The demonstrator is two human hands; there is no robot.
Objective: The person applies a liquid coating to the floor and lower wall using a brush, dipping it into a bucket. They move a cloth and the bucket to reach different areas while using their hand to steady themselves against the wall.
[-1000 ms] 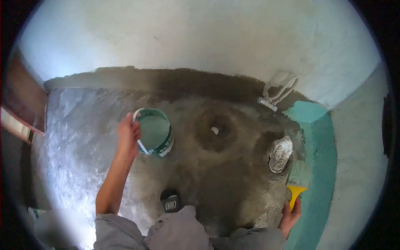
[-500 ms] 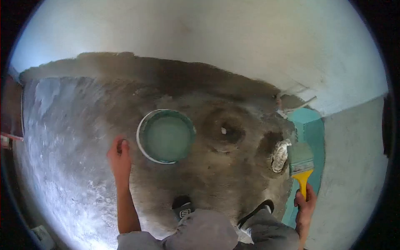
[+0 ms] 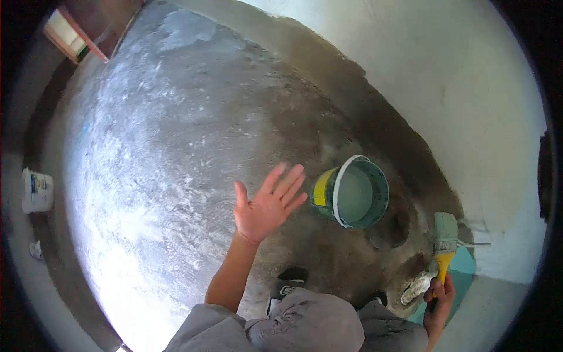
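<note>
My right hand point(image 3: 440, 302) grips the yellow handle of a wide paintbrush point(image 3: 446, 243), whose bristles are coated in pale green and point away from me. My left hand point(image 3: 267, 202) is raised over the floor with its fingers spread and nothing in it. Just to its right stands a dark bucket point(image 3: 324, 189) with a white rim and a yellow label, holding grey-green liquid point(image 3: 355, 193). Green coating point(image 3: 461, 276) covers the corner beside my right hand, partly hidden behind the brush and hand.
A pipe end point(image 3: 475, 243) juts from the wall near the brush. A whitish lump-edged opening point(image 3: 417, 287) lies in the floor by my right foot. The concrete floor point(image 3: 193, 135) stretches left to a white tub point(image 3: 38, 190) and a reddish door point(image 3: 105, 23).
My view has swung to the left, so the bucket and corner sit further right. My left hand has gone from loosely curled to spread. The brush stays in my right hand.
</note>
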